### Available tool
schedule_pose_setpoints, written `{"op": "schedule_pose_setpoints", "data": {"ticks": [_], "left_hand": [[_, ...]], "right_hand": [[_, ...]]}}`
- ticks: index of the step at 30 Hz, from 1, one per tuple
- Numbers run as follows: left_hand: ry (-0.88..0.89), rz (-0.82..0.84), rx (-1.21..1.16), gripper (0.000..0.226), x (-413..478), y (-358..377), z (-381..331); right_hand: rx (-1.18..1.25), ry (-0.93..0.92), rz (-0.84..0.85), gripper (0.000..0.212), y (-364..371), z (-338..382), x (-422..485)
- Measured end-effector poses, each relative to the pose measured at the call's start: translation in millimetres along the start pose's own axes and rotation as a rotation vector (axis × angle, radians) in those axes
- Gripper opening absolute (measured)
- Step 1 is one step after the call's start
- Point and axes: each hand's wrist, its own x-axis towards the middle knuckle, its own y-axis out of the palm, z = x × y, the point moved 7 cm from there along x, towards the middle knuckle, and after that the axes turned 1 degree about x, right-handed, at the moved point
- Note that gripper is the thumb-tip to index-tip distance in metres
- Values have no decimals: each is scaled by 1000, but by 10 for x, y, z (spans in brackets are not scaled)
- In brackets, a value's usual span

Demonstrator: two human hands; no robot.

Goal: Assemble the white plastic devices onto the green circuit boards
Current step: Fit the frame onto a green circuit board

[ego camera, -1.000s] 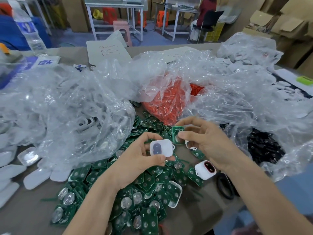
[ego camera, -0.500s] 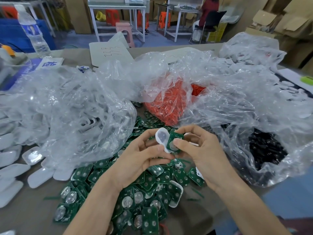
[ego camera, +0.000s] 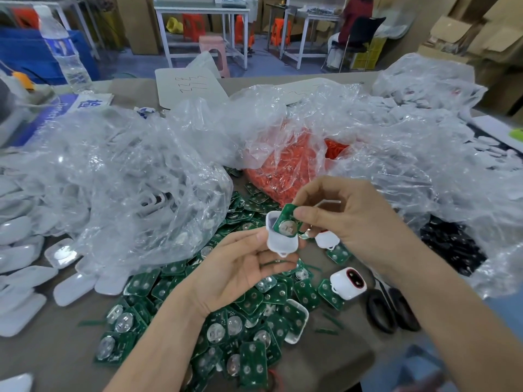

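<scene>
Far left of the hands lies a spread of white plastic covers (ego camera: 17,250), too many to count. Behind them are one water bottle (ego camera: 66,52) and a blue sheet (ego camera: 56,108) with one white character; its smaller letters are too blurred to read. A crumpled clear bag (ego camera: 127,179) covers more white parts. A paper (ego camera: 192,83) beyond it bears handwritten marks I cannot read.

Below both hands lies an uncounted heap of green boards (ego camera: 226,335). The left hand (ego camera: 240,267) grips one white shell (ego camera: 283,241) between thumb and fingers. The right hand (ego camera: 353,222) pinches one green circuit board (ego camera: 285,222), tilted, its lower edge touching the shell's open side.

Beyond them is a bag of orange parts (ego camera: 283,165). Under the right hand sit one white device (ego camera: 348,282) with a red-ringed window and two black loops (ego camera: 380,311).
</scene>
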Motion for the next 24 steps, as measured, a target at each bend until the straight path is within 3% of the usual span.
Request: {"op": "schedule_pose_setpoints", "data": {"ticks": [7, 15, 20, 24], "left_hand": [[-24, -9, 6, 61, -1, 16, 24], [-31, -25, 13, 64, 2, 9, 40], [-21, -37, 15, 42, 2, 2, 41], [-22, -31, 13, 50, 2, 7, 40]], "right_hand": [[-172, -10, 43, 5, 20, 5, 65], [-155, 2, 86, 8, -8, -46, 99], [-92, 2, 52, 11, -52, -27, 113], [-167, 9, 108, 8, 21, -38, 103]]}}
